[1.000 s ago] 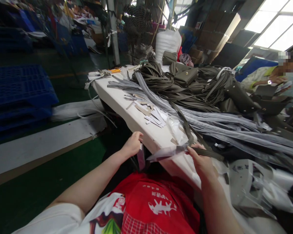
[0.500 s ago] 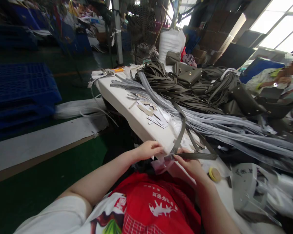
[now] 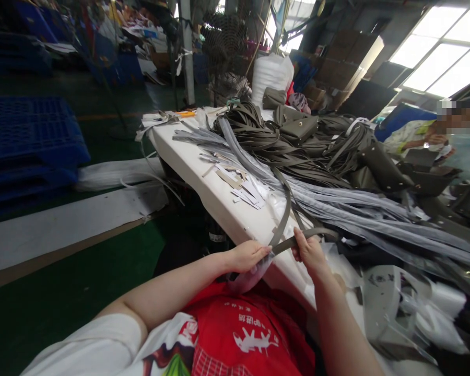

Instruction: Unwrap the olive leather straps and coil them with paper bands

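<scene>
Roughly mid-frame, two bare hands worked close together over the near edge of a white desk [image 3: 223,201]. Left hand [image 3: 246,256]: fingers drawn together, tips pinching clear plastic [image 3: 254,277] that drooped below them, over the red apron [image 3: 258,308]. Could not tell whether they gripped the strap too. Right hand [image 3: 311,253]: thumb and fingers closed on a flat dark strap [image 3: 285,244], a little way along from the left fingertips. Strap ran slantwise between the hands, above the desk edge, its far part curving past the right hand.

Pale scraps [image 3: 248,194] lay scattered on the desk, beyond the left hand. Farther over, a heaped tangle of dark straps [image 3: 254,130], with a dark pouch [image 3: 300,129] by it; strips in greyish wrap [image 3: 337,193] stretched across the front of the heap. Right of the right hand stood a pale grey plastic holder [image 3: 382,292]. Another person [image 3: 413,133] sat at far right, hands raised near dark pieces. Blue pallets [image 3: 27,130] stood on the floor at left.
</scene>
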Demonstrator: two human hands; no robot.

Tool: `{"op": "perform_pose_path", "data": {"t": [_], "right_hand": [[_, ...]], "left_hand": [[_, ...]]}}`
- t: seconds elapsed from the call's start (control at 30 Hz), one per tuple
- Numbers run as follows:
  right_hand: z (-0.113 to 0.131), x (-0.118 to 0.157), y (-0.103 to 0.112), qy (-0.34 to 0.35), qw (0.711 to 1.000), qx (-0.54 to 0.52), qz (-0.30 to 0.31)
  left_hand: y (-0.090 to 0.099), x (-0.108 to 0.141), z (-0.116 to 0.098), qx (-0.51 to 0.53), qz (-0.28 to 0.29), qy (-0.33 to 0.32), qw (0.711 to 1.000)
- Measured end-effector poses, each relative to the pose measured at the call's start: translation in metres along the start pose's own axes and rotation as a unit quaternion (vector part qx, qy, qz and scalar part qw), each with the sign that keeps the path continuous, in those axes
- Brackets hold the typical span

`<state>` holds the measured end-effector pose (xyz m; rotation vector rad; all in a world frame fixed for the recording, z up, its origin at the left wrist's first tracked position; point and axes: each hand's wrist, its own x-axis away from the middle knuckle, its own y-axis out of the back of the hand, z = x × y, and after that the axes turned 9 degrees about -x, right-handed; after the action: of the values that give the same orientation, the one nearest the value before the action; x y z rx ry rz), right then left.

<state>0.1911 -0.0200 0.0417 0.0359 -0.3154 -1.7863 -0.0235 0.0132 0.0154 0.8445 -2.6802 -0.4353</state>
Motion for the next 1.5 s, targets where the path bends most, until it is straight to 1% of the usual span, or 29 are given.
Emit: {"op": "perform_pose_path", "data": {"t": [0.07,0.17,0.23,0.27,0.33,0.43,0.5,0.6,0.63,0.67,0.73,0.77,0.83,0.97,1.0,1.07,1.17,1.23,1.3,1.4,1.5], "right_hand": [[0.002,-0.006,-0.008,0.035,0.999,0.018,0.023],[0.005,-0.008,-0.026,0.054,0.993,0.032,0.099],[0.005,-0.007,-0.035,0.046,0.989,0.038,0.136],[0.005,-0.007,-0.038,0.040,0.988,0.039,0.142],[0.003,-0.010,-0.040,0.024,0.991,0.036,0.128],[0.000,-0.018,-0.036,-0.004,0.997,0.005,0.073],[0.000,-0.022,-0.035,-0.004,0.999,-0.024,0.035],[0.005,-0.022,-0.037,0.029,0.998,-0.049,-0.016],[0.008,-0.021,-0.039,0.052,0.997,-0.051,-0.032],[0.012,-0.021,-0.040,0.073,0.995,-0.052,-0.037],[0.018,-0.022,-0.041,0.093,0.994,-0.049,-0.015],[0.019,-0.024,-0.041,0.087,0.995,-0.045,0.006],[0.017,-0.029,-0.040,0.044,0.997,-0.035,0.050],[0.000,-0.034,-0.039,-0.054,0.993,-0.030,0.101],[-0.004,-0.033,-0.040,-0.071,0.990,-0.035,0.114],[-0.009,-0.029,-0.043,-0.085,0.982,-0.098,0.134],[-0.005,-0.023,-0.047,-0.061,0.958,-0.247,0.132],[0.002,-0.023,-0.048,-0.038,0.946,-0.300,0.118],[0.008,-0.025,-0.049,-0.025,0.945,-0.307,0.109],[0.013,-0.031,-0.050,-0.002,0.948,-0.305,0.088],[0.014,-0.031,-0.054,0.054,0.972,-0.219,0.057]], "left_hand": [[-0.001,0.000,0.000,0.063,0.001,0.010,0.998],[-0.002,-0.001,0.001,0.157,0.011,0.003,0.988],[-0.001,0.000,0.002,0.170,-0.002,-0.002,0.985],[-0.001,0.001,0.003,0.162,-0.014,-0.001,0.987],[-0.002,0.005,0.007,0.132,-0.038,0.008,0.990],[-0.003,0.010,0.012,0.074,-0.076,0.018,0.994],[-0.003,0.012,0.015,0.012,-0.128,0.018,0.992],[-0.002,0.013,0.014,-0.100,-0.232,0.019,0.967],[-0.002,0.013,0.013,-0.129,-0.253,0.019,0.959],[-0.002,0.015,0.012,-0.155,-0.257,0.012,0.954],[-0.003,0.018,0.008,-0.200,-0.225,-0.019,0.953],[-0.004,0.020,0.006,-0.219,-0.204,-0.039,0.953],[-0.005,0.025,0.003,-0.244,-0.183,-0.071,0.950],[-0.001,0.030,0.001,-0.243,-0.219,-0.073,0.942],[0.000,0.030,0.001,-0.247,-0.220,-0.077,0.941],[0.002,0.030,0.001,-0.248,-0.203,-0.093,0.943],[0.001,0.028,0.000,-0.203,-0.159,-0.103,0.961],[0.000,0.027,-0.001,-0.153,-0.134,-0.096,0.974],[-0.001,0.025,-0.004,-0.097,-0.119,-0.086,0.984],[0.001,0.023,-0.007,-0.019,-0.114,-0.055,0.992],[0.009,0.021,-0.010,0.022,-0.114,-0.023,0.993]]}}
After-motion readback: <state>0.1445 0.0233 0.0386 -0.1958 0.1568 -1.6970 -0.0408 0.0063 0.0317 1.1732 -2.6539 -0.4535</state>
